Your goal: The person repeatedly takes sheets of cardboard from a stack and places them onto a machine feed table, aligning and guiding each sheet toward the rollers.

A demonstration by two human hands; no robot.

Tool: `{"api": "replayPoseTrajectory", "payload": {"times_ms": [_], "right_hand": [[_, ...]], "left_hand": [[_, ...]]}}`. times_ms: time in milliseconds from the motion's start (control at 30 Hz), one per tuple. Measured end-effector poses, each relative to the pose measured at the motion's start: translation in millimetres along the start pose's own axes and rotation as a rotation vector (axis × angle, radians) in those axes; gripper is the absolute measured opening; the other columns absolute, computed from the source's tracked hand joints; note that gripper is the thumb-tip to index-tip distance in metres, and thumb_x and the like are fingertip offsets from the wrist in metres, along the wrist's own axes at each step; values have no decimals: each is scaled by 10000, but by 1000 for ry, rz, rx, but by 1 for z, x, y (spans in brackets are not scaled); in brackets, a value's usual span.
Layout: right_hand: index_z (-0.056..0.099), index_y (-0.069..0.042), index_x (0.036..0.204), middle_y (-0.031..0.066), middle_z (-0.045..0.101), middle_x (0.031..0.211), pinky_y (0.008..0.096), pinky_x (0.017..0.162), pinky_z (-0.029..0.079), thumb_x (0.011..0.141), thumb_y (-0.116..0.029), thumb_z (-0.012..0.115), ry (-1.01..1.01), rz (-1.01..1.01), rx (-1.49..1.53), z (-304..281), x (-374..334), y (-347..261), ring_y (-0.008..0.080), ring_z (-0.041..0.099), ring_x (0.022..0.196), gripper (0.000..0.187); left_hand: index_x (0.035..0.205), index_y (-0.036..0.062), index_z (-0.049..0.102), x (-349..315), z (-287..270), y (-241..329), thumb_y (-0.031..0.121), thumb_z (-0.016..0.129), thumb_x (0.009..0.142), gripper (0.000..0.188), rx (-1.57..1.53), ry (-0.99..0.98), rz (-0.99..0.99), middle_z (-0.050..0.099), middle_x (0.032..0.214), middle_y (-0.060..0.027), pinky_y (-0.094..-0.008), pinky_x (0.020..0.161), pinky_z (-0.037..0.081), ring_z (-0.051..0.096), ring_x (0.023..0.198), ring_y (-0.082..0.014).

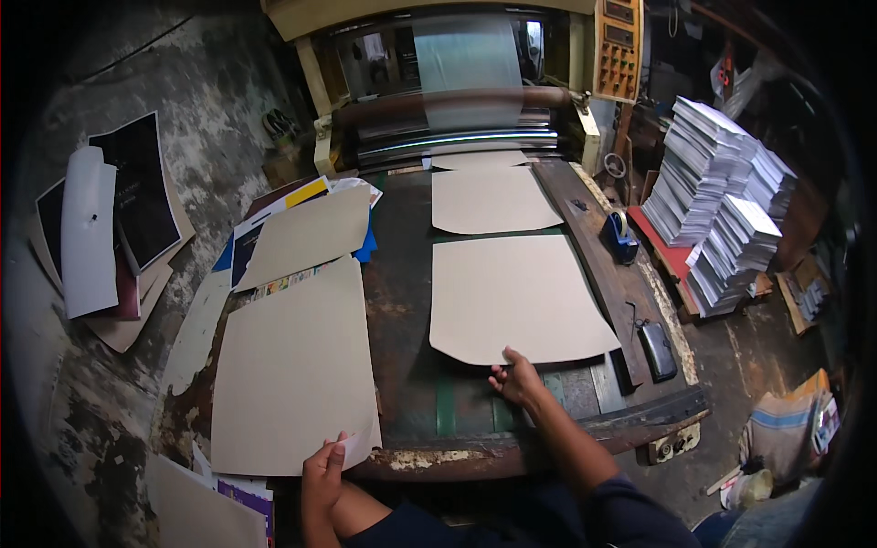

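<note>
My left hand pinches the lifted near-right corner of a large beige cardboard sheet at the table's left side. My right hand grips the near edge of another beige cardboard sheet, thumb on top and fingers curled under. Farther along the same lane lies a beige sheet, with a further one partly under the machine's metal rollers. Behind the left sheet, a smaller-looking beige sheet rests on a pile of coloured prints.
A wooden guide bar runs along the right of the lane. A blue tape dispenser and a dark pouch sit beyond it. Tall paper stacks stand on the right. Prints lie on the left floor. Clear film hangs above the rollers.
</note>
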State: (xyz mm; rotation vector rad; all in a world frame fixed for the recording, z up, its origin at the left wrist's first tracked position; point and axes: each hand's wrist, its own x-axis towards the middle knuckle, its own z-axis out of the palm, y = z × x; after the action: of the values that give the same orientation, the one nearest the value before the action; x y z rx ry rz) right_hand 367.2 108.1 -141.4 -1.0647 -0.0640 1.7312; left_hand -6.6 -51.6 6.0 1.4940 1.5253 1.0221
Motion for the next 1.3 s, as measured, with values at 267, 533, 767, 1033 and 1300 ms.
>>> {"api": "replayPoseTrajectory", "payload": {"times_ms": [267, 533, 767, 1033, 1300], "right_hand": [[427, -85, 1209, 118, 589, 906, 392, 708, 535, 980, -409, 456, 78, -178, 57, 11, 47, -33, 162, 515, 695, 397], [405, -53, 1337, 108, 606, 943, 440, 699, 553, 918, -534, 545, -687, 17, -326, 36, -104, -15, 220, 613, 774, 654], [567, 34, 1031, 120, 583, 774, 361, 578, 543, 925, -287, 605, -294, 63, -369, -39, -172, 54, 189, 587, 681, 340], [486, 1, 1132, 164, 609, 866, 374, 628, 561, 976, -399, 526, -118, 101, -311, -77, -222, 102, 146, 456, 575, 431], [419, -107, 1228, 156, 581, 958, 386, 700, 514, 979, -490, 474, -19, 38, -121, -52, -154, 55, 127, 456, 610, 460]], "left_hand": [[1192, -82, 554, 3, 28, 0, 362, 476, 1016, 484, -660, 663, 8, 597, 1201, -181, -364, 987, 433, 587, 1076, -240], [880, 83, 705, -14, 47, 51, 323, 461, 1005, 365, 175, 139, 379, 735, 869, -28, -543, 1117, 246, 658, 1042, -298], [1093, 74, 705, -12, 25, 44, 537, 632, 846, 529, 436, -140, 561, 621, 1278, -130, -570, 1153, 156, 396, 1363, -397], [1078, 45, 705, 5, -5, 7, 259, 748, 830, 330, 156, -71, 211, 706, 1095, -125, -452, 1095, 346, 562, 1232, -315], [1065, -32, 660, 13, -6, -28, 302, 519, 1006, 368, -649, 419, -57, 676, 1027, -101, -339, 951, 455, 628, 966, -209]]}}
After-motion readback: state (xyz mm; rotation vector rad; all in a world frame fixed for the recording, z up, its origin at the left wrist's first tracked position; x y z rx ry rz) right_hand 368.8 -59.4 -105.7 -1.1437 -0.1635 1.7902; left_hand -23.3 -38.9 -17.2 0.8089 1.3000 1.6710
